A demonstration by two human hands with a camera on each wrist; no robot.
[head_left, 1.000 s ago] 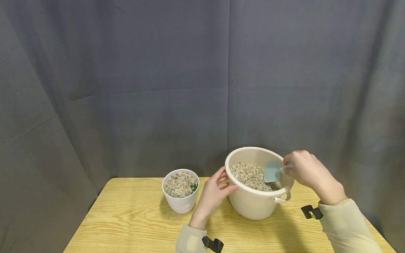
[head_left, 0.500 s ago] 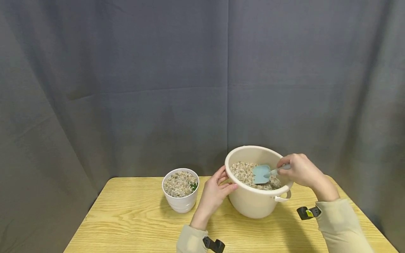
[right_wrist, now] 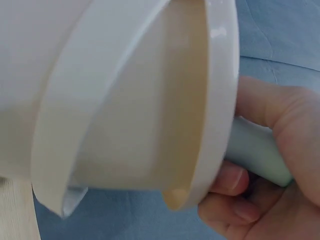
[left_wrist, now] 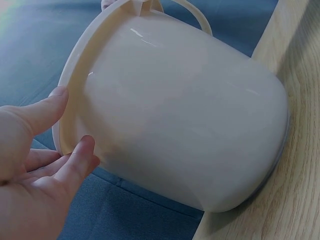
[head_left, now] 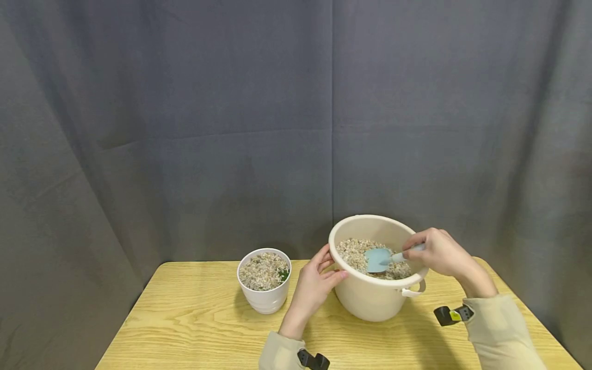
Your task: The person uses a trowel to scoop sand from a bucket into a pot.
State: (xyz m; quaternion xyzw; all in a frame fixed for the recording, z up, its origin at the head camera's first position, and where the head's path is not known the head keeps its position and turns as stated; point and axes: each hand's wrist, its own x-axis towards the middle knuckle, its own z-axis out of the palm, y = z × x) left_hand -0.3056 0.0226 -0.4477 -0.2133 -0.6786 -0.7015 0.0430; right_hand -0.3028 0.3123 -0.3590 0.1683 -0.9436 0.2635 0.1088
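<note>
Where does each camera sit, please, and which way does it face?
Head: head-worn, facing forward and down at bucket and pot; left hand, right hand show.
Left wrist: worn there, facing bucket's outer wall; left hand shows.
Right wrist: worn there, facing bucket's rim and scoop handle; right hand shows.
Both wrist views share the bucket.

Table [head_left: 185, 329] before, curtain [head_left: 231, 128] behind. On the table: pot [head_left: 264, 302] to the left, bucket [head_left: 367, 300] to the right, the two apart. Left hand [head_left: 312, 288] between them, touching the bucket at its left rim. Right hand [head_left: 443, 254] at the bucket's right rim, holding the handle end of the scoop [head_left: 378, 260]. Grit [head_left: 355, 251] in bucket and pot alike. Scoop's blade inside the bucket, on the grit. Bail [head_left: 418, 291] at the bucket's right side, below the right hand.
</note>
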